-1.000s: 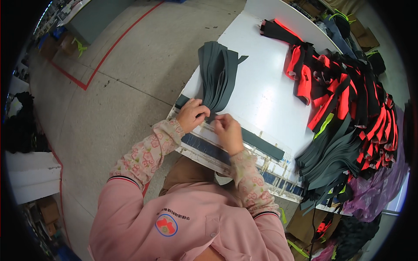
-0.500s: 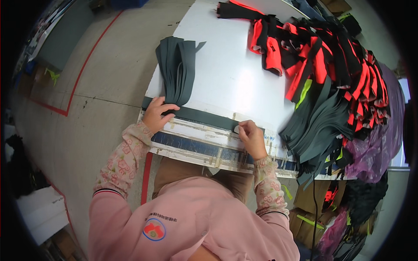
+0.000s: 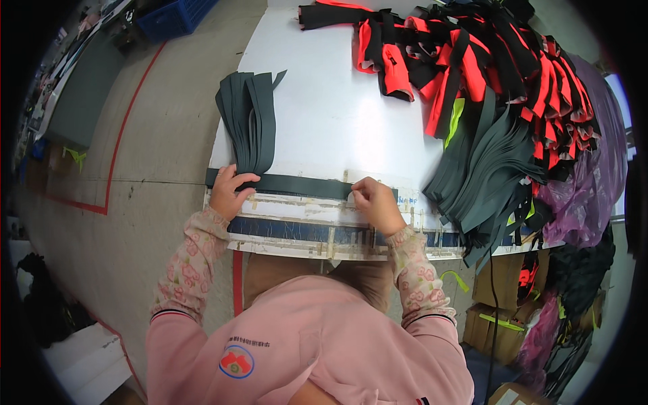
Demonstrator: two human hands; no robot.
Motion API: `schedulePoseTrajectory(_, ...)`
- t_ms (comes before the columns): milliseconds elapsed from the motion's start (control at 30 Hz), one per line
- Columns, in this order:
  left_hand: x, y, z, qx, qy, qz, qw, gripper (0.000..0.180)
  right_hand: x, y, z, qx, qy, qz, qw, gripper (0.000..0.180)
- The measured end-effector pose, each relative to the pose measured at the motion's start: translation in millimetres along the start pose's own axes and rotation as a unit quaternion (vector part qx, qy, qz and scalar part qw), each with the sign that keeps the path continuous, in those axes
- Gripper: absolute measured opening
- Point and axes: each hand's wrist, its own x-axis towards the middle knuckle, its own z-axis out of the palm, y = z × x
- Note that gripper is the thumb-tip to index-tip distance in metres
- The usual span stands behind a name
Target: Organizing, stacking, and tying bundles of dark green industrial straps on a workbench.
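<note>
A dark grey-green flat strip (image 3: 304,185) lies straight along the near edge of the white table, over a taped band with marks. My left hand (image 3: 231,194) rests at the strip's left part, fingers on it and thumb apart, holding nothing. Near the strip's right end, my right hand (image 3: 378,206) pinches a small pale piece against the strip's near edge; most of that piece is hidden by the fingers. Just beyond my left hand, a folded bundle of similar strips (image 3: 248,121) lies with its lower end reaching the flat strip.
To the right lies a big sheaf of grey-green strips (image 3: 482,172). Black and red fabric pieces (image 3: 466,61) are heaped behind it, next to a purple plastic bag (image 3: 584,196). Cardboard boxes (image 3: 496,324) stand below the table's right side. A blue crate (image 3: 172,19) is at the far left.
The whole view has shifted, so the table's contents sit further left. Both hands keep nearly the same places on the strip, the right one still pinching the pale piece.
</note>
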Motion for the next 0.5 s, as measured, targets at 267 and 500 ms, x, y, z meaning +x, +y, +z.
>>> schedulePoseTrajectory(267,8,3,-3,0.033,0.008,0.032,0.999,0.023,-8,34,-40,0.173,0.161,0.104,0.966,0.014)
schedulePoseTrajectory(500,52,13,-26,0.074,-0.086,0.063,0.992,0.026,-21,101,-34,0.318,0.341,0.075,0.882,0.014)
